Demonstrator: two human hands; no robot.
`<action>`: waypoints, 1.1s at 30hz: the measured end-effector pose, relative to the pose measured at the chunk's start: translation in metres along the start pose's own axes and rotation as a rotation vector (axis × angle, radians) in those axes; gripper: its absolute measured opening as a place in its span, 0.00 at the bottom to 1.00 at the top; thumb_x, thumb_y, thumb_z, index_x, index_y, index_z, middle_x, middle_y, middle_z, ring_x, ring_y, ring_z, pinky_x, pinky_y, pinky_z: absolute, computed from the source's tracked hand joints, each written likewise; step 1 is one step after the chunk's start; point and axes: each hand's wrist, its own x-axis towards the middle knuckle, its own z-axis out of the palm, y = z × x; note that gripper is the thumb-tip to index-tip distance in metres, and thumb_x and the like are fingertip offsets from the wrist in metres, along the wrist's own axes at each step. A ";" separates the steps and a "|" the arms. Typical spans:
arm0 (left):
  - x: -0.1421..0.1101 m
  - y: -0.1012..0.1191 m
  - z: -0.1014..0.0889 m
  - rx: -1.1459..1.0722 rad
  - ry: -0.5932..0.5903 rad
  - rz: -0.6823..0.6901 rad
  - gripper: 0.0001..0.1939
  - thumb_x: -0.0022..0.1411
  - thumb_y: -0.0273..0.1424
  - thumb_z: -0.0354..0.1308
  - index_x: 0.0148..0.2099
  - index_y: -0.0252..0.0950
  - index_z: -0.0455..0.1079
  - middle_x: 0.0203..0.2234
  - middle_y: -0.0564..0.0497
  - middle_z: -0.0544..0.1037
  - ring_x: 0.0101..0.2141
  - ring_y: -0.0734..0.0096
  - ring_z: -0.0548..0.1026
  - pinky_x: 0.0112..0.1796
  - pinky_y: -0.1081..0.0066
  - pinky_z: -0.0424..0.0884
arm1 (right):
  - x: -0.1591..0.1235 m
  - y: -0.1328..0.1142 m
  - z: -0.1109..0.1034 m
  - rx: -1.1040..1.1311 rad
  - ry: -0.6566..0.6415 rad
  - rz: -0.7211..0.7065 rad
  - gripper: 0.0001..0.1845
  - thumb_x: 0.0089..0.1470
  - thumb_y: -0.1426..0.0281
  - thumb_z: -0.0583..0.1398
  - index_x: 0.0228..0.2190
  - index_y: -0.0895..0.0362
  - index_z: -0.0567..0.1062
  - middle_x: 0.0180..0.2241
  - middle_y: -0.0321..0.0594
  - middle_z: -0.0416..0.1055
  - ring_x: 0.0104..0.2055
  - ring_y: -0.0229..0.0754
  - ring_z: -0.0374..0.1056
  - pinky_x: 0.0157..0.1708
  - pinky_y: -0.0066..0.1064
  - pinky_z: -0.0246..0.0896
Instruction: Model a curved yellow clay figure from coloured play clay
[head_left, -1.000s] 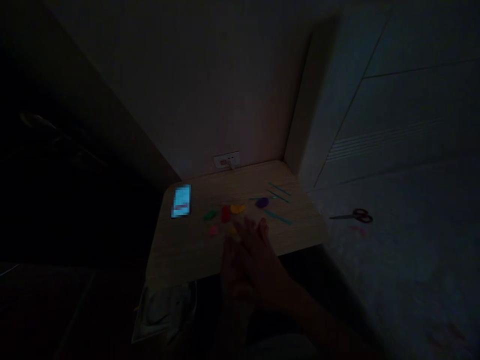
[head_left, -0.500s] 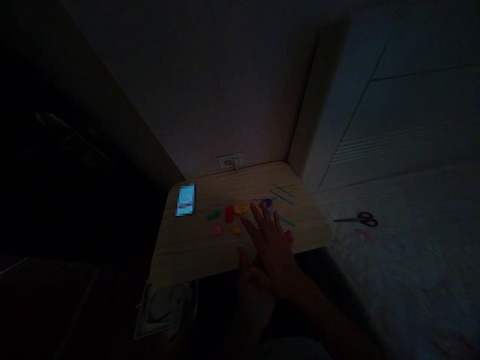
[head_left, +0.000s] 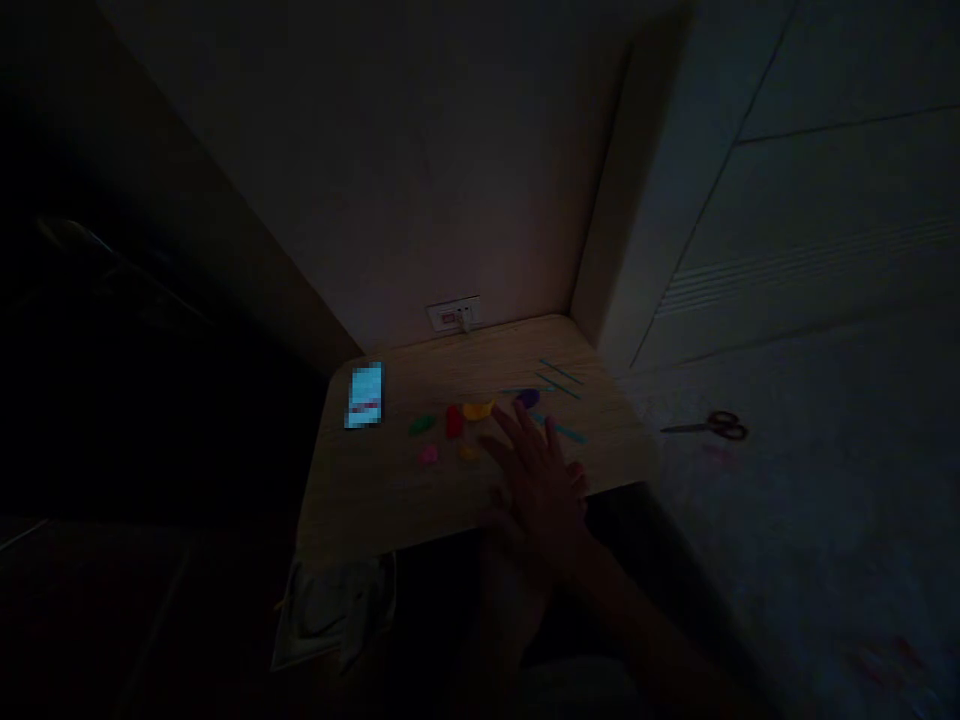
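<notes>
In the dim head view my right hand (head_left: pixel 541 490) lies across my left hand (head_left: pixel 508 560), over the near edge of a small wooden table (head_left: pixel 360 500). The right hand's fingers are stretched out and a little spread. Beneath it the left hand is mostly covered; its thumb side and some fingertips show, and it looks flat. Whatever may be between the palms is hidden. Just beyond the fingers are soft-looking coloured lumps: yellow (head_left: pixel 478 411), red (head_left: pixel 454 421), orange (head_left: pixel 468 452), green (head_left: pixel 422 425), pink (head_left: pixel 428 455) and purple (head_left: pixel 529 398).
Several thin blue-green sticks (head_left: pixel 561 429) lie at the table's right. A lit phone (head_left: pixel 364 395) rests at its left. Scissors (head_left: pixel 709 426) are on the floor to the right. A wall socket (head_left: pixel 454 315) sits behind the table, and a pale tray-like object (head_left: pixel 334 610) is at lower left.
The right hand has shifted slightly over the left, covering more of its thumb side. The whole view has moved a little; the lumps and sticks keep their places on the table.
</notes>
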 end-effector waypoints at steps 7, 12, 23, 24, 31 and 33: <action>0.004 0.019 -0.003 -0.109 0.090 -0.032 0.29 0.70 0.50 0.50 0.57 0.32 0.75 0.61 0.37 0.74 0.67 0.47 0.64 0.64 0.53 0.63 | -0.016 0.026 -0.023 0.088 0.189 0.108 0.28 0.67 0.57 0.54 0.64 0.52 0.64 0.69 0.51 0.56 0.74 0.62 0.46 0.69 0.66 0.43; 0.005 0.030 -0.008 -0.121 0.140 0.038 0.33 0.69 0.51 0.51 0.64 0.32 0.70 0.61 0.37 0.74 0.67 0.50 0.65 0.64 0.56 0.62 | -0.034 0.029 -0.026 0.158 0.074 0.079 0.18 0.63 0.64 0.63 0.54 0.51 0.75 0.64 0.49 0.64 0.67 0.58 0.60 0.62 0.57 0.62; 0.001 0.031 -0.008 -0.076 0.097 0.077 0.31 0.72 0.48 0.47 0.65 0.31 0.68 0.63 0.38 0.72 0.67 0.52 0.64 0.67 0.56 0.57 | -0.032 0.024 -0.006 0.105 0.026 0.081 0.10 0.57 0.75 0.67 0.41 0.52 0.83 0.54 0.48 0.72 0.54 0.56 0.64 0.52 0.52 0.70; 0.000 0.031 -0.008 -0.080 0.097 0.081 0.31 0.73 0.48 0.47 0.66 0.32 0.68 0.63 0.38 0.72 0.67 0.52 0.64 0.67 0.56 0.57 | -0.032 0.024 -0.005 0.116 0.030 0.080 0.11 0.57 0.75 0.67 0.42 0.52 0.82 0.54 0.48 0.72 0.55 0.56 0.64 0.52 0.52 0.70; -0.001 0.031 -0.008 -0.068 0.111 0.107 0.28 0.72 0.46 0.47 0.64 0.35 0.70 0.62 0.40 0.73 0.67 0.54 0.65 0.66 0.56 0.59 | -0.037 0.032 -0.002 0.197 0.100 0.056 0.10 0.57 0.73 0.68 0.42 0.52 0.81 0.56 0.48 0.71 0.57 0.56 0.64 0.55 0.53 0.67; 0.000 0.031 -0.009 -0.061 0.101 0.122 0.26 0.72 0.45 0.47 0.60 0.36 0.73 0.61 0.41 0.74 0.65 0.53 0.67 0.65 0.55 0.61 | -0.038 0.034 -0.002 0.240 0.132 0.062 0.08 0.59 0.72 0.67 0.41 0.51 0.81 0.56 0.47 0.72 0.57 0.56 0.66 0.55 0.52 0.67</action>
